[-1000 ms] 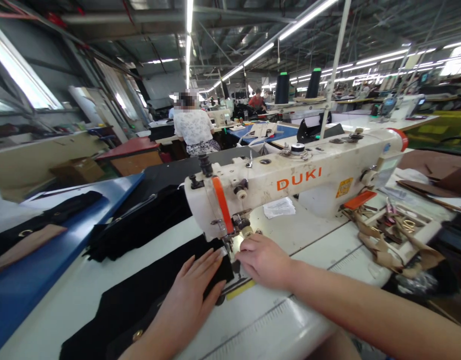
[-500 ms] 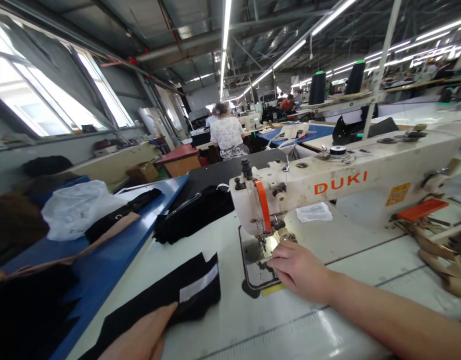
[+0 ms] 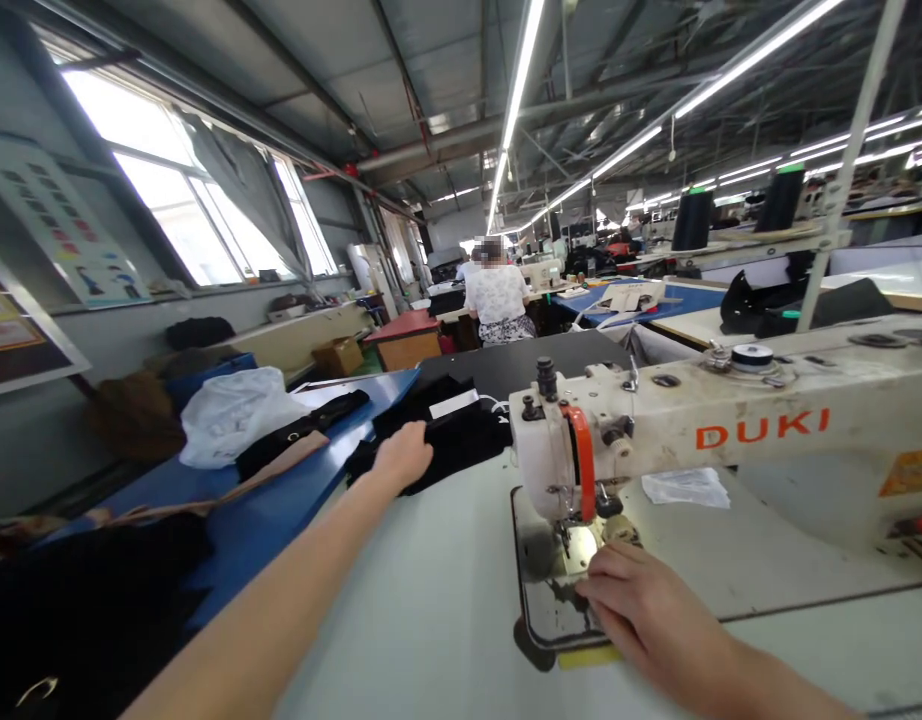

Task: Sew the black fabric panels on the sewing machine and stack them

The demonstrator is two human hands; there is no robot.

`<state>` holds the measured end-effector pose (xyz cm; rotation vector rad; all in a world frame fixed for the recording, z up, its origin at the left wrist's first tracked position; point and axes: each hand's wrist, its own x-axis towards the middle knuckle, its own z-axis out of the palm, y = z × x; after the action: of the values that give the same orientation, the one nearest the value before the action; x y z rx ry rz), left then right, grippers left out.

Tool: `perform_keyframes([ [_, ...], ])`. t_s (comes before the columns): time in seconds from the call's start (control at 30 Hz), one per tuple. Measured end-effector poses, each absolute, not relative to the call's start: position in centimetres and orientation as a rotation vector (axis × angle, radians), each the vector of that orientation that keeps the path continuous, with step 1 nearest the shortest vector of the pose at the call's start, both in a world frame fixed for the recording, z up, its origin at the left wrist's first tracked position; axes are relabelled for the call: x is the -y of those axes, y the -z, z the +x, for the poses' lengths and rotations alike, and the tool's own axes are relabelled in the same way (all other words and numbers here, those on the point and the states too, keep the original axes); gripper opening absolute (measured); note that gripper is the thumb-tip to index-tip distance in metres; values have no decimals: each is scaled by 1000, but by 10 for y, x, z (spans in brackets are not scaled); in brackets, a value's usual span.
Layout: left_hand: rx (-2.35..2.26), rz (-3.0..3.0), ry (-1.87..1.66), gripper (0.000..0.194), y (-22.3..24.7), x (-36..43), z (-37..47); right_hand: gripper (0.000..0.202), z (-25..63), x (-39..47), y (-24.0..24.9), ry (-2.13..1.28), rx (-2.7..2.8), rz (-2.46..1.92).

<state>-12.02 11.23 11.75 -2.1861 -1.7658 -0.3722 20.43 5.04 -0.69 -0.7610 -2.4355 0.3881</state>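
Note:
My left hand (image 3: pixel 405 455) reaches out to the far side of the sewing table, its fingers closed on a black fabric piece (image 3: pixel 461 432) with a white strip (image 3: pixel 453 403). That piece lies over other black fabric beside the machine head. My right hand (image 3: pixel 648 605) is at the sewing machine (image 3: pixel 551 450), just in front of the lit needle area, over the metal plate (image 3: pixel 558 610). Its fingers are pinched together; whatever they hold, if anything, is too small to make out.
On the left, a blue table (image 3: pixel 296 510) bears a white plastic bag (image 3: pixel 236 415) and dark fabric with a tan strip. A white scrap (image 3: pixel 686 487) lies under the machine arm. Farther ahead, a person (image 3: pixel 498 295) sits with their back to me. Thread cones (image 3: pixel 692 220) stand at the right.
My left hand has carried the black fabric piece from the near table edge forward onto the black pile. The right hand stays by the needle. The view has turned left.

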Motion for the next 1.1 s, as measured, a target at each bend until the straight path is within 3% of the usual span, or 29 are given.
perform_keyframes([
  [0.17, 1888, -2030, 286, 36, -70, -80, -117, 28, 208, -48, 12, -368, 2454, -700],
  [0.3, 2014, -1924, 150, 44, -47, -2, -141, 25, 212, -49, 19, -318, 2460, -629],
  [0.6, 2418, -1507, 48, 45, -83, 187, -287, 22, 215, -53, 31, -218, 2398, -557],
  [0.9, 2454, -1687, -3, 36, -84, 177, -297, 24, 216, -53, 33, -161, 2399, -581],
  [1.1, 2448, -1477, 63, 32, -101, 168, -284, 24, 216, -52, 32, -191, 2408, -601],
])
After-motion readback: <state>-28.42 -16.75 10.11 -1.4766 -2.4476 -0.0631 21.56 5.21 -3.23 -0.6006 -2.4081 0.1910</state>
